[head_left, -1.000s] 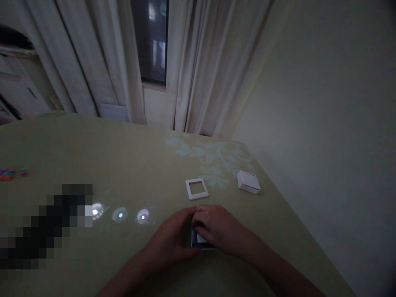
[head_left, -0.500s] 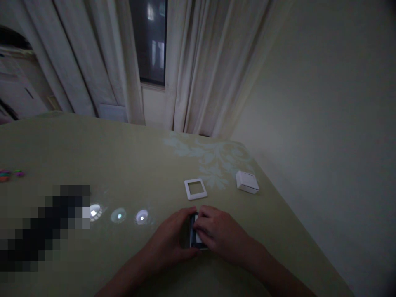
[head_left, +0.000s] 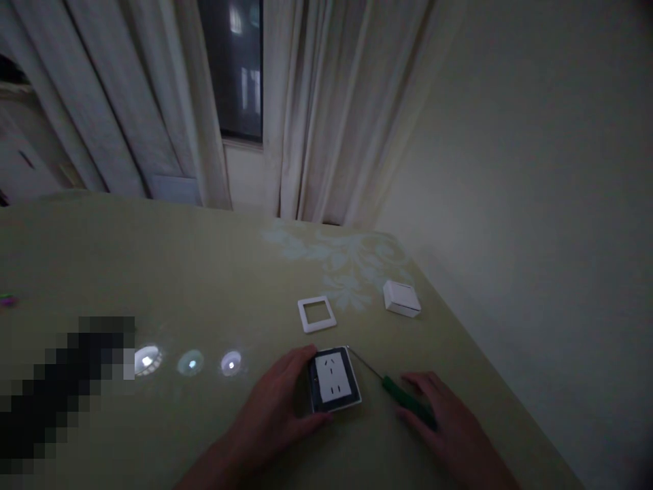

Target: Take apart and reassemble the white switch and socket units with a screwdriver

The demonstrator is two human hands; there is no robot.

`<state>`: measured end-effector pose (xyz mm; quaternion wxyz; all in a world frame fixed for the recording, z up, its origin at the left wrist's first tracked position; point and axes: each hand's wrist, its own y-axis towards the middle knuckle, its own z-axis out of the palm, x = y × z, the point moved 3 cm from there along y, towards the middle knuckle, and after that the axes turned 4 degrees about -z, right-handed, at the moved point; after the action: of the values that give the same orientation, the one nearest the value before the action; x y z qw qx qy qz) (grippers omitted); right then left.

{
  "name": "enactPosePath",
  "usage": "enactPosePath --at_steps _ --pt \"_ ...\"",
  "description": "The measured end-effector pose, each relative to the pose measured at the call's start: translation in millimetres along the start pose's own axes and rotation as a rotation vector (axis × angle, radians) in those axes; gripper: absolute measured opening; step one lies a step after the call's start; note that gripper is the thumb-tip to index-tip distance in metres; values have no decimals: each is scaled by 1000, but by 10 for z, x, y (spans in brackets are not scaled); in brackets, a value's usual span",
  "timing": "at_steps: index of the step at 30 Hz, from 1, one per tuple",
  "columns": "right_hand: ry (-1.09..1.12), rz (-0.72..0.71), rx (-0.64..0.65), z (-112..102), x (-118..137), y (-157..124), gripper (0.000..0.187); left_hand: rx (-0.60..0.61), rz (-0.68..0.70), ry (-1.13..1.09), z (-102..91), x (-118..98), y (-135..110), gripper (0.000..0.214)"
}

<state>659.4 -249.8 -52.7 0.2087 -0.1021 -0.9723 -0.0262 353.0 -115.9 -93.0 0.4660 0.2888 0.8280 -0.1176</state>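
A wall socket [head_left: 333,381] with a white face and dark frame lies flat on the green table [head_left: 204,272]. My left hand [head_left: 278,408] grips its left edge, thumb at the near side and fingers at the far corner. My right hand [head_left: 443,422] rests to the right, fingers on the green handle of a screwdriver [head_left: 395,391]. The screwdriver's thin shaft points at the socket's far right corner. A white square frame [head_left: 316,314] lies beyond the socket.
A white switch cover [head_left: 402,299] sits near the table's right edge, by the wall. Three bright light spots [head_left: 191,363] show on the table to the left. Curtains and a dark window stand behind the table. A blurred dark patch covers the near left.
My right hand has left the socket and moved right onto the screwdriver, uncovering the socket's face. My left hand stays on the socket.
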Motion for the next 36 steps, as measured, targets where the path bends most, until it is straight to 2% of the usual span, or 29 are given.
enactPosePath --at_steps 3,5,7,10,12,13,16,17,19,21,24,26,28,36 --pt "33 1 -44 61 -45 -123 33 -12 10 34 14 11 -3 88" --pt "89 -21 -122 10 6 -127 26 -8 19 35 11 10 1 88" --pt "170 -33 -286 -116 79 -97 24 -3 26 22 3 2 7 88" --pt "335 -72 -618 -351 244 -32 31 -11 36 -5 -10 -20 11 86" --pt "480 -124 -723 -461 415 44 35 -14 38 -16 -11 -31 12 85" --pt "548 -143 -710 -493 515 100 35 -11 37 -16 -8 -33 12 85" --pt "699 -275 -517 -546 861 307 33 -2 30 1 5 -26 9 84" --pt "654 -317 -418 -549 974 382 35 -2 33 4 6 -23 8 85" --pt "444 -393 -138 -502 1166 537 42 -3 49 6 0 -25 6 86" --pt "264 -470 150 -407 1279 670 58 8 67 8 -17 -39 9 86" --pt "137 -517 390 -258 1302 816 88 40 57 12 -53 -67 28 85" --pt "90 -539 471 -171 1279 865 96 62 39 8 -72 -82 43 86" --pt "55 -564 522 -107 1264 879 92 71 37 1 -82 -92 50 88" --pt "-74 -617 549 -33 1316 894 79 109 100 -3 -100 -99 34 90"
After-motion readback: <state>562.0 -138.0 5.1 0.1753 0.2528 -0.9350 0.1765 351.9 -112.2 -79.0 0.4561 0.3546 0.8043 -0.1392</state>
